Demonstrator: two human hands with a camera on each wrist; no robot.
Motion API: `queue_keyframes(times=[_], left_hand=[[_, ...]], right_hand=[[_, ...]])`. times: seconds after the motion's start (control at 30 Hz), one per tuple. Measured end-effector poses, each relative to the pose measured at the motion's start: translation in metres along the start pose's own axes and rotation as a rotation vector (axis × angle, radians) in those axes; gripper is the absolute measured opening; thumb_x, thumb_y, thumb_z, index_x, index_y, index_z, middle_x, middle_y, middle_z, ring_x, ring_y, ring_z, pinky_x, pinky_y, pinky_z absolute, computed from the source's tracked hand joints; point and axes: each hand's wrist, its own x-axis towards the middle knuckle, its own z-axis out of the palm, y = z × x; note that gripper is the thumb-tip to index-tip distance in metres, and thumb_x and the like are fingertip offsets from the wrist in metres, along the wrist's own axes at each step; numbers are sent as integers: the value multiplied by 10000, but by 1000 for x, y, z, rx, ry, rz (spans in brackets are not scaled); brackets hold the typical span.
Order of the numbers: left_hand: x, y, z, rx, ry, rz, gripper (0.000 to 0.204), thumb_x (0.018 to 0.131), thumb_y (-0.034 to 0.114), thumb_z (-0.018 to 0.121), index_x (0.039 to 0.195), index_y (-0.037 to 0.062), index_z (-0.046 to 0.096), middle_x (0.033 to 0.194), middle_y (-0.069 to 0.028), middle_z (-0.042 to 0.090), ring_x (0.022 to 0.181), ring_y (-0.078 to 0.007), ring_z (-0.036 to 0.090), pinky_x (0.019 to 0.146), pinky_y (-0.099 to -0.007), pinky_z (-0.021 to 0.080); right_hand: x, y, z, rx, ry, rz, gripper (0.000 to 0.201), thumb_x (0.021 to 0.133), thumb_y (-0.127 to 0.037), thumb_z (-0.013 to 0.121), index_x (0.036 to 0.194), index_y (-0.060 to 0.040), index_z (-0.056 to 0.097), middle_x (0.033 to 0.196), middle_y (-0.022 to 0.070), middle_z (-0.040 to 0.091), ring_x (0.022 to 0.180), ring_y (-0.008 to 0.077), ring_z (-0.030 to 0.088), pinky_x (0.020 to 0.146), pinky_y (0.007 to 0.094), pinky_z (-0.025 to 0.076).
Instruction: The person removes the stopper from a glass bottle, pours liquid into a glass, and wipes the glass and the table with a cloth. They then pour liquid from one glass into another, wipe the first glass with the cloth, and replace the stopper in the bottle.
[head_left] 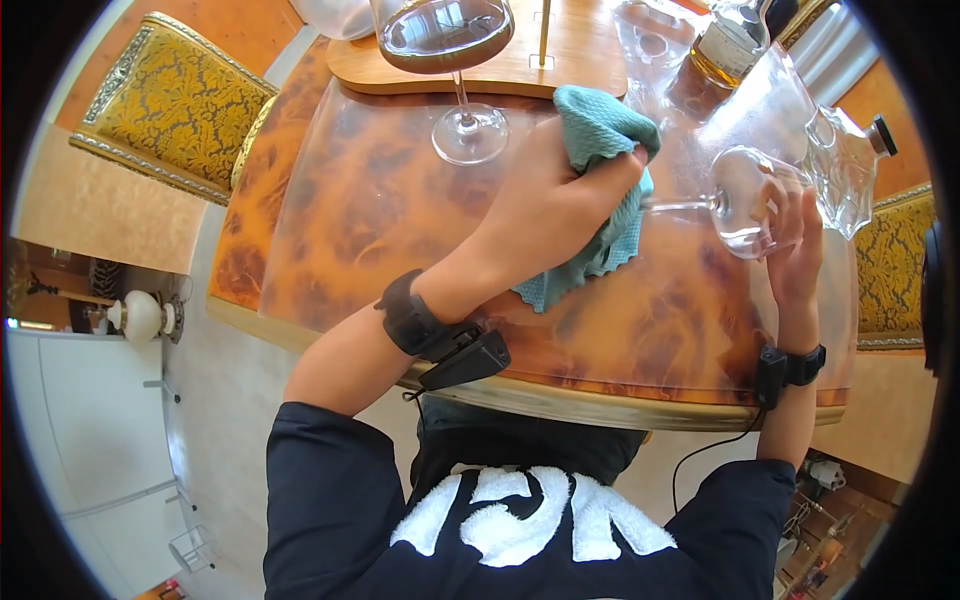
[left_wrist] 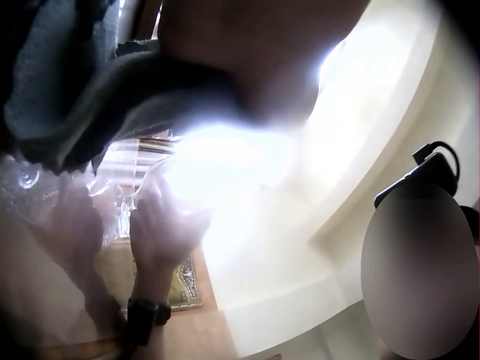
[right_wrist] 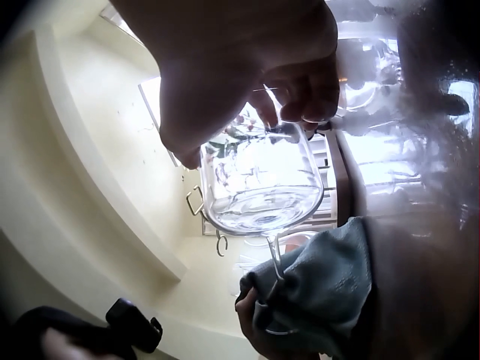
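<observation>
On your far left, a gold damask chair (head_left: 180, 105) stands by the glossy, amber-marbled table (head_left: 340, 210). Next come a stemmed glass (head_left: 468, 130) of dark liquid and a wooden board (head_left: 370, 75). Your left hand (head_left: 545, 215) grips a teal cloth (head_left: 605, 120) around the stem end of a clear wine glass (head_left: 738, 205), held sideways over the table; your right hand (head_left: 795, 240) grasps its bowl. Another gold chair (head_left: 890, 270) stands far right. Your shirt (head_left: 330, 470) bears white lettering (head_left: 620, 520), too distorted to read; the bottle's (head_left: 735, 45) label is too small.
</observation>
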Motion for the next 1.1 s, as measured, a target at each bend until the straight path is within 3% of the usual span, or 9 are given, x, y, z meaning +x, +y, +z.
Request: queue_keyframes(times=[0.07,0.33,0.5,0.67,0.8,0.87,0.97,1.0,1.1], left_hand=[[0,1,2,-53,36,-13,219,913,228,676,958,25,607,748,-13,596,674,-100,542,613,-291,470],[-2,-12,0,98,-93,42,239,919,262,669,939,35,597,781,-18,597,699,-112,539,639,-313,473],[0,-1,0,-86,77,-80,233,969,245,595,929,16,586,735,-16,580,684,-99,550,608,-300,471],[0,-3,-2,13,-195,-152,281,948,257,659,1056,9,583,885,1,616,815,-70,565,730,-271,485],[1,-11,0,22,-121,-16,278,950,299,647,972,30,582,768,-14,591,673,-109,563,614,-310,480],[2,-7,-3,22,41,-112,274,963,301,625,971,28,593,778,-17,593,703,-112,559,634,-301,475],[5,-9,-1,-45,69,-70,277,974,306,604,984,29,606,790,-24,596,735,-116,560,659,-304,474],[4,-7,-5,48,-58,-86,277,971,310,610,987,34,606,817,-25,599,765,-120,558,688,-309,476],[2,-14,0,118,-99,-17,270,966,303,619,989,35,598,829,-25,598,774,-122,557,697,-313,477]], right_hand=[[-1,1,6,29,125,3,597,1019,-524,412,1300,-8,519,864,18,565,567,46,469,451,195,366],[4,-3,-4,53,53,-19,613,1018,-525,410,1297,13,508,856,16,543,602,56,478,467,198,363],[-1,-4,13,51,226,-1,614,1016,-527,409,1300,7,514,864,4,542,673,60,490,519,204,379],[8,1,-19,79,1,-57,601,1014,-521,416,1321,-13,505,936,12,565,733,67,499,557,211,382],[7,1,-16,61,-89,-44,598,1014,-524,415,1309,-14,513,935,12,564,736,66,501,551,209,376],[3,4,8,69,274,-58,601,1013,-532,411,1278,-7,533,890,5,550,697,55,494,527,205,365],[0,1,13,56,275,-45,599,1013,-533,408,1260,-3,539,845,0,526,663,48,481,512,198,348],[1,-1,8,56,277,-44,599,1013,-533,408,1260,-3,539,845,0,526,663,48,481,512,198,348],[5,-4,-5,31,91,-52,594,1014,-535,404,1258,-10,537,827,-1,512,636,47,466,500,193,337]])
